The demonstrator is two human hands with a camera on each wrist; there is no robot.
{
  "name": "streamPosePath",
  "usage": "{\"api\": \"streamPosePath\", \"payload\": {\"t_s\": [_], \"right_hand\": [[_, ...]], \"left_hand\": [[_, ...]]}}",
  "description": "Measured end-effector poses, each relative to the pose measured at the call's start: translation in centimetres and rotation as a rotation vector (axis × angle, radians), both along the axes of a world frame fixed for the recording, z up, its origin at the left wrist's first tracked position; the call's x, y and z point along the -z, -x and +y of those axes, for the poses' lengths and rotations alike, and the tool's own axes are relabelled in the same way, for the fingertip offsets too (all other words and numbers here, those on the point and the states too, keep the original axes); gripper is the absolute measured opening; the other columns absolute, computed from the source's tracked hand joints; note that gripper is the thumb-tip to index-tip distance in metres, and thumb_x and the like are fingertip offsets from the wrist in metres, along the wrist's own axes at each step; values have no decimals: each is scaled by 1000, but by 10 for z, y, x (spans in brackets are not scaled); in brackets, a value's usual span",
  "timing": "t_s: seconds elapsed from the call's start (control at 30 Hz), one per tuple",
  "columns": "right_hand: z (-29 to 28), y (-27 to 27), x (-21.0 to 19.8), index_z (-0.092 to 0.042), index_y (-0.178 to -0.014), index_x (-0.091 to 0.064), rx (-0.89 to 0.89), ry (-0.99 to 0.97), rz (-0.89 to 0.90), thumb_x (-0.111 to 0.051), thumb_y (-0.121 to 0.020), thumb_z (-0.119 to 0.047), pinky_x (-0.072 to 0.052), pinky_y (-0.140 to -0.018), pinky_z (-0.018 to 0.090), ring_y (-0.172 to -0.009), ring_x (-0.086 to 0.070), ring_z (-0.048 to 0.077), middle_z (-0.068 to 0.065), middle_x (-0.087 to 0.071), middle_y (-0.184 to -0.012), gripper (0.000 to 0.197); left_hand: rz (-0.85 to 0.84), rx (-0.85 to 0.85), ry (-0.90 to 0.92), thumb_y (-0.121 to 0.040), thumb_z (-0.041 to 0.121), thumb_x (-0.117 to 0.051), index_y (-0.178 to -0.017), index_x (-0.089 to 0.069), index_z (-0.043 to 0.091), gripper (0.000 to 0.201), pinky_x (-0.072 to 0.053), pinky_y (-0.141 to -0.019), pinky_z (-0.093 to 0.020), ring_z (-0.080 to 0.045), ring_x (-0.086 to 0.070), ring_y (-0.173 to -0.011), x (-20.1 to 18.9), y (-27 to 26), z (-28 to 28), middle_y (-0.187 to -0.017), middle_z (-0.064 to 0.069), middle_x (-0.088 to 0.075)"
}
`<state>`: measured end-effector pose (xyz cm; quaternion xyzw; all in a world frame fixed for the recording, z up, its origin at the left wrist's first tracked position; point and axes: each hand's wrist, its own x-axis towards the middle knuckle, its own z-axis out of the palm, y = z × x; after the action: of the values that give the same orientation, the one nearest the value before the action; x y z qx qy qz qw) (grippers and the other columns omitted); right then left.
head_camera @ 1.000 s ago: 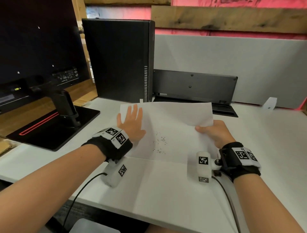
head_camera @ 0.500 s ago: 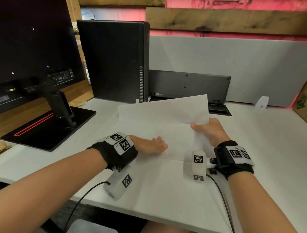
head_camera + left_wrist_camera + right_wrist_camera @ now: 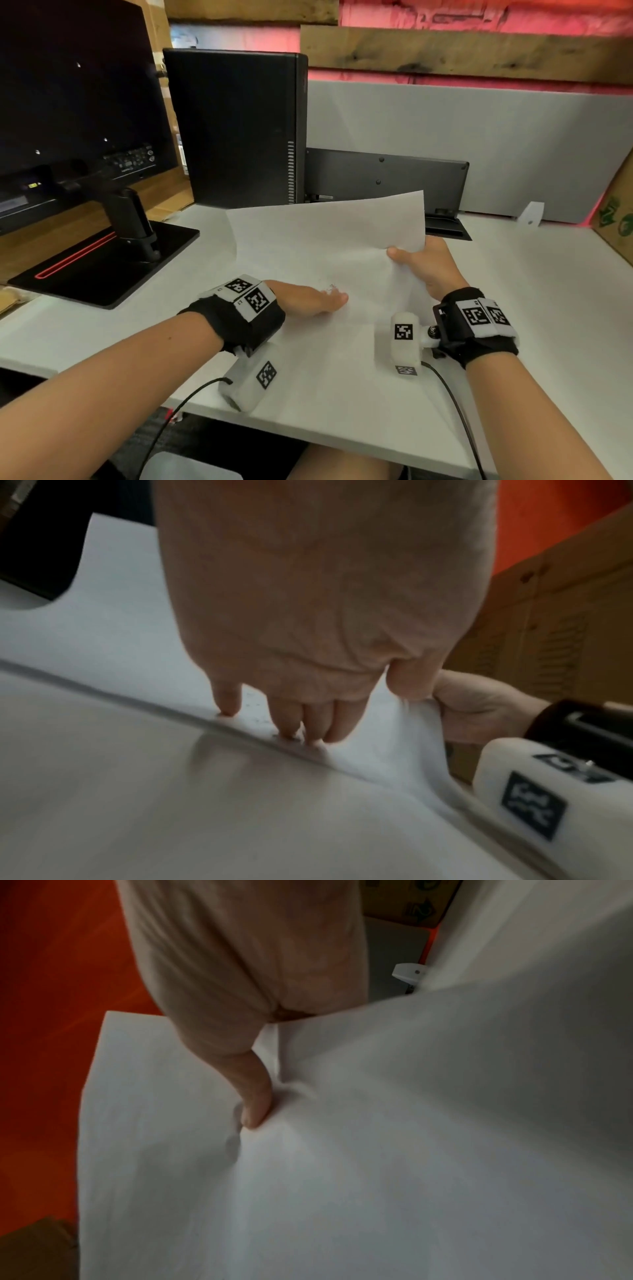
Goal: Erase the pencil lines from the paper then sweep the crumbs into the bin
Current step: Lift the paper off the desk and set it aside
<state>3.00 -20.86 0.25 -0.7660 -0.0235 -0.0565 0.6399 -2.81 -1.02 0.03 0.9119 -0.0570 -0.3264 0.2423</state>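
Sweeping has begun: the left hand [image 3: 308, 298], flat on the paper [image 3: 325, 240] a second ago, now stands on edge with straight fingers [image 3: 291, 718] together, pushing the crumbs [image 3: 330, 289] toward the near edge. The right hand [image 3: 424, 263] pinches the right edge, lifted off the counter [image 3: 548, 291]. No bin is visible, and erased lines are hard to confirm.
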Motion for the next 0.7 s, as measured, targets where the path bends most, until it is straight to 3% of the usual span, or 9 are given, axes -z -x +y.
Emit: {"api": "streamPosePath", "payload": {"t_s": [0.07, 0.23, 0.3, 0.47, 0.57, 0.63, 0.7], "right_hand": [[1, 2, -3, -4, -110, -62, -9, -8, -41, -64, -82, 4, -47, -79, 30, -91, -58, 21, 8, -62, -102, 29], [-3, 5, -14, -4, -109, -62, -16, -21, -111, -64, -82, 2, -48, -77, 25, -83, -60, 14, 6, -63, -101, 28], [-4, 7, -18, -5, -110, -62, -22, -19, -127, -64, -83, 1, -48, -84, 30, -89, -60, 18, 6, -63, -103, 28], [-6, 9, -25, -5, -113, -60, -21, -37, -151, -63, -84, 0, -47, -89, 34, -97, -59, 20, 5, -62, -106, 30], [-7, 11, -27, -4, -115, -59, -19, -46, -168, -63, -84, -1, -46, -86, 32, -96, -58, 19, 4, -61, -105, 31], [-7, 12, -27, -5, -113, -60, -21, -56, -177, -63, -84, -1, -46, -86, 32, -94, -58, 19, 4, -62, -105, 29], [-6, 12, -28, -8, -109, -61, -19, -70, -182, -64, -84, -2, -48, -84, 32, -93, -60, 19, 5, -63, -105, 26]], "left_hand": [[-48, 32, 93, -94, 58, -19, -139, -45, 16, 67, -18, -114, -26, -13, -39, -132, 1, 3, 6, -143, 4, -43], [-380, -57, 376, -99, 37, -31, -141, -42, 17, 48, -14, -103, -15, -8, -24, -141, -9, 1, 20, -149, 5, -35], [-401, -74, 422, -101, 31, -31, -141, -42, 17, 44, -12, -101, -12, -6, -20, -142, -9, -1, 26, -150, 7, -33], [-301, 13, 370, -101, 34, -32, -135, -52, 16, 43, -19, -102, -14, -5, -35, -133, -5, 1, 25, -143, 5, -45], [-521, -96, 479, -99, 33, -39, -129, -56, 18, 38, -24, -98, -13, 2, -42, -119, -8, 3, 26, -135, 7, -52], [-642, -171, 545, -99, 30, -42, -133, -52, 21, 37, -21, -103, -14, 6, -35, -124, -10, 2, 29, -139, 10, -47], [-570, -100, 514, -100, 31, -38, -141, -41, 23, 42, -12, -111, -21, 5, -20, -135, -8, 0, 32, -148, 14, -33]]}}
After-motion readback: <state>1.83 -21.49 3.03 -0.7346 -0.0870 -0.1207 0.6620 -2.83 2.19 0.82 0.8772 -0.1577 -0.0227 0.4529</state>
